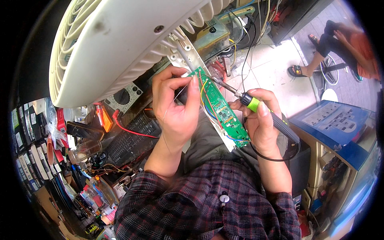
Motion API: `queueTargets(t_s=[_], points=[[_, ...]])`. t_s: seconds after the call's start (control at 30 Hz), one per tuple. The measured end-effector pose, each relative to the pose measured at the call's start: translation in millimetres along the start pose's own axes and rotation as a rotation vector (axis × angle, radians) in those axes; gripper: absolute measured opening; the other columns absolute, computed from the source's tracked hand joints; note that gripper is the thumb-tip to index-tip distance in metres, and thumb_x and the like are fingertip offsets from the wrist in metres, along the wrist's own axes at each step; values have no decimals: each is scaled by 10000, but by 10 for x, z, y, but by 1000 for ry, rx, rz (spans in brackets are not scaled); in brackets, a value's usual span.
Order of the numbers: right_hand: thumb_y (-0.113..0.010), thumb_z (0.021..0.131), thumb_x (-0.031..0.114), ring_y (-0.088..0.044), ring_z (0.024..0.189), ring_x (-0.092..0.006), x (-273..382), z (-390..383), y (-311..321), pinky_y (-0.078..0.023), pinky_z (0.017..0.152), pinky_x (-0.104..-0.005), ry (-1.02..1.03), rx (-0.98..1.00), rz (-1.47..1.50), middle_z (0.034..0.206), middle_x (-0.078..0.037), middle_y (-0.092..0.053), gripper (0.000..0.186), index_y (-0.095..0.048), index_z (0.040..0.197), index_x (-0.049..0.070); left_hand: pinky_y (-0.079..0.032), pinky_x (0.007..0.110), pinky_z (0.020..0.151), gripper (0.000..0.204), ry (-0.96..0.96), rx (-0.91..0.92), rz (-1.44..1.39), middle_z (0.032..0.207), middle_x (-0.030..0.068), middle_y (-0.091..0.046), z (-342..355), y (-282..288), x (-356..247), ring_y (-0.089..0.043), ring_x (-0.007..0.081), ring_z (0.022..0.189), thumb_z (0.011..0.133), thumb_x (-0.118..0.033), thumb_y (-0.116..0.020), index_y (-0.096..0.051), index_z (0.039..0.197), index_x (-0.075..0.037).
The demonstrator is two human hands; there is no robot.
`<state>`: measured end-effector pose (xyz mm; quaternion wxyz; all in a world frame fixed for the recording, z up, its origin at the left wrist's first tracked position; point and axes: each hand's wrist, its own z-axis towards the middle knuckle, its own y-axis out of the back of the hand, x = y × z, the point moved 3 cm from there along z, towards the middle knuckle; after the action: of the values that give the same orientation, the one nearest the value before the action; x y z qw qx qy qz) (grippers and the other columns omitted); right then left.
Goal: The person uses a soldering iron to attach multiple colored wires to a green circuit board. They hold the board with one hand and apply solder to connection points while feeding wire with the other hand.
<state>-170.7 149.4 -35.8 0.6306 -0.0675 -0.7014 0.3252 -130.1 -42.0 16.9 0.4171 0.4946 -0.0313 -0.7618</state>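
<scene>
My left hand (pixel 178 105) is closed, with thumb and forefinger pinching a thin strand of solder wire (pixel 176 97) at the upper end of a long green circuit board (pixel 217 101). In my right hand (pixel 262 124) is a soldering iron (pixel 253 105) with a black and green handle. Its metal tip reaches the board's upper end, close to the left fingertips; whether it touches a joint is too small to tell. Red, yellow and blue wires run along the board. It lies over a long white plastic housing (pixel 193 53), above my lap. A large white fan head (pixel 124 44) fills the upper left.
A multimeter (pixel 125 98) with a red lead (pixel 136 134) and a dusty keyboard (pixel 130 146) lie at left, beside stacked boxes (pixel 30 124) and clutter. The iron's black cord (pixel 280 159) loops below my right wrist. A blue-topped cabinet (pixel 330 122) stands right; another person (pixel 352 48) sits beyond.
</scene>
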Motion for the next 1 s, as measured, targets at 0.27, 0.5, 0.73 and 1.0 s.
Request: queueTargets(t_s=[0.27,0.5,0.73,1.0], points=[[-586,982,359,-641,883,-168,11,9,3,-471,774,-277,-14,0,-7,1045,-153,-670,430,-561,1182,-21,-479,289,931,125,-4,-4,-7,1160,126,-525,6,-9,10,-562,167,1050,908,66,-650,-589,1008,24],[-587,981,364,-642,876,-169,16,13,-11,-479,786,-282,-24,-5,6,1011,-140,-664,438,-564,1181,-25,-494,286,917,128,-12,5,-12,1164,123,-523,7,0,18,-570,160,1040,909,66,-649,-587,1011,22],[-574,985,363,-637,873,-167,22,23,-23,-466,768,-279,-14,-3,-10,1002,-143,-669,432,-567,1187,-19,-496,285,914,129,-6,-1,-23,1165,122,-523,10,-8,16,-571,161,1040,909,68,-647,-589,1015,23],[-568,985,377,-636,865,-162,29,24,-17,-452,752,-267,-19,3,-36,997,-165,-695,436,-574,1190,-9,-494,283,912,123,16,5,-27,1168,119,-524,8,-11,1,-569,159,1042,908,65,-651,-594,1010,24]])
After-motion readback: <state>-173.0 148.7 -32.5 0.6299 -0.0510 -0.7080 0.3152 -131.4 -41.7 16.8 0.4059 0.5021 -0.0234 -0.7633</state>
